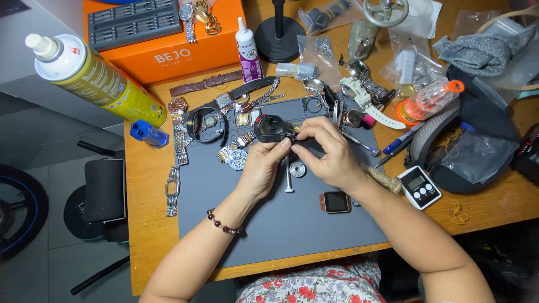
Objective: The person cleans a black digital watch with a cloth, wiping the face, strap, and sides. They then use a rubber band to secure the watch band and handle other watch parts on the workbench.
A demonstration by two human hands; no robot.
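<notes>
Both hands meet over the grey work mat (281, 224) on a black watch (271, 128) whose strap runs left to right — the left hand (259, 168) pinches it from below near the case, the right hand (331, 154) closes on the strap end, equally near.

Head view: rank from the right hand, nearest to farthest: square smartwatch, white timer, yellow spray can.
From the right hand:
1. Square smartwatch, on the grey mat just below the hand.
2. White timer, to its right on the bare wood.
3. Yellow spray can, far left at the table's corner.
</notes>
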